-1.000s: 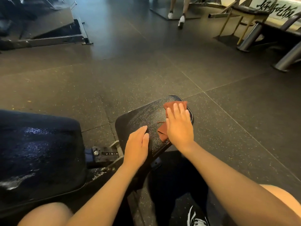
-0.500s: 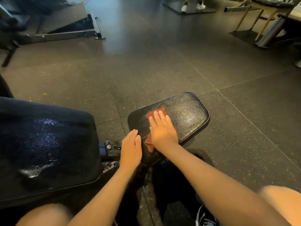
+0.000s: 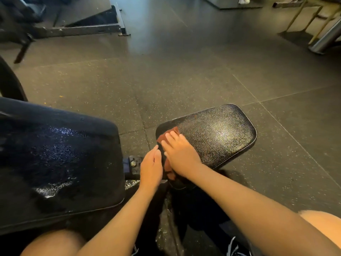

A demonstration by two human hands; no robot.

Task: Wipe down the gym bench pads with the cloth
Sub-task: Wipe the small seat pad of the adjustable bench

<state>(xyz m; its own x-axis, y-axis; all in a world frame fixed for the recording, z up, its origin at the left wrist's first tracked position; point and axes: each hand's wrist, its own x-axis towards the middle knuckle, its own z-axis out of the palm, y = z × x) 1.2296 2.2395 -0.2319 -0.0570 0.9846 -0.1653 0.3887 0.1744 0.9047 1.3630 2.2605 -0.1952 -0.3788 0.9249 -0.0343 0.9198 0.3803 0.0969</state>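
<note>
Cloth: the reddish-brown folded cloth [image 3: 164, 136] lies on the left end of the small black textured vinyl seat pad [image 3: 217, 133]. Part of it is bunched over that pad's near-left edge.
Right hand: the right hand [image 3: 180, 156] lies flat on the cloth with its fingers straight and together. It presses down and grips nothing.
Left hand: the left hand [image 3: 151, 167] is just left of the seat pad's near-left edge, fingers straight and holding nothing. Whether it bears on the pad or on the frame cannot be told.
Risk, cloth lost: only a flat palm pins the cloth, and some of it already overhangs. A stroke further left would likely push it off the seat pad onto the dark speckled rubber floor [image 3: 184, 71].
Risk, scraped knuckles: the grey metal hinge bracket with its bolt [image 3: 133, 163] sits just left of the seat pad. A fast stroke that way could drive either hand into it.
Risk, patches missed: the bunched cloth covers little, so strokes across the right end of the seat pad may leave strips untouched.
Risk, smearing: the large black vinyl back pad [image 3: 55, 154], left of the seat pad, shows wet streaks. A soaked cloth would probably spread them rather than lift them.
Risk, slipping: liquid wiped over the seat pad's edges could leave the floor below slick.
</note>
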